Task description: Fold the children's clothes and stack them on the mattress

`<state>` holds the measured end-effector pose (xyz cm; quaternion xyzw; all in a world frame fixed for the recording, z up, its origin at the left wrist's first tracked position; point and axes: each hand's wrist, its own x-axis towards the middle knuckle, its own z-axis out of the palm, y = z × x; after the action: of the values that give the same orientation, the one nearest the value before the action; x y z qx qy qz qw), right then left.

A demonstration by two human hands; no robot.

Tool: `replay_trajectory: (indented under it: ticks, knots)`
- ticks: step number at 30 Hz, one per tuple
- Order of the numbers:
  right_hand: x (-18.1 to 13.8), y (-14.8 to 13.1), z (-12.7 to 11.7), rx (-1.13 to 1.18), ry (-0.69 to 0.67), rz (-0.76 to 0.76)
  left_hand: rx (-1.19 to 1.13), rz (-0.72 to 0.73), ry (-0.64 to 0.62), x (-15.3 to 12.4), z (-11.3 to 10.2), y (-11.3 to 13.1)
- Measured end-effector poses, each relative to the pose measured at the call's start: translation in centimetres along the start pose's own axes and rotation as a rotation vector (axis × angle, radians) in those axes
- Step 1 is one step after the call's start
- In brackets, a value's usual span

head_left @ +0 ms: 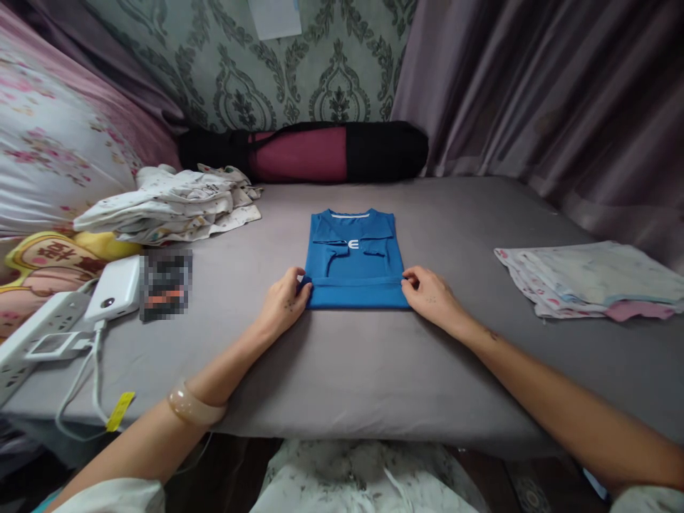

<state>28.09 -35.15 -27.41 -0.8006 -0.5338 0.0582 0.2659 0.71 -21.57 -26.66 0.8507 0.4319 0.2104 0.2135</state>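
A blue shirt [353, 260] lies folded into a narrow rectangle in the middle of the grey bed surface [342, 370], neck opening at the far end. Its near hem is turned up into a low band. My left hand [284, 303] pinches the left corner of that band. My right hand [429, 293] pinches the right corner. Both hands rest on the grey surface with fingers closed on the cloth. A pale bangle [193, 406] sits on my left wrist.
A heap of white printed clothes [174, 203] lies at the far left. A folded stack of pale cloths [596, 279] lies at the right. A white power bank [113, 288], power strip [40, 324] and cables sit at the left edge. A black-and-pink rolled bag [320, 151] lines the wall.
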Motion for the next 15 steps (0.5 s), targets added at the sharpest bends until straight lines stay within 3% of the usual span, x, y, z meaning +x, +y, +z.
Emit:
replay_trajectory:
  ticks: [3, 9, 15]
  knots:
    - [0.0, -0.1, -0.2, 0.05, -0.037, 0.02, -0.049, -0.053, -0.02, 0.1, -0.2, 0.2]
    - [-0.6, -0.6, -0.7, 0.111, -0.048, -0.185, -0.122, 0.02, -0.048, -0.1, -0.6, 0.2]
    - [0.6, -0.9, -0.7, 0.111, -0.122, -0.011, -0.342, -0.115, -0.074, 1.1, -0.2, 0.0]
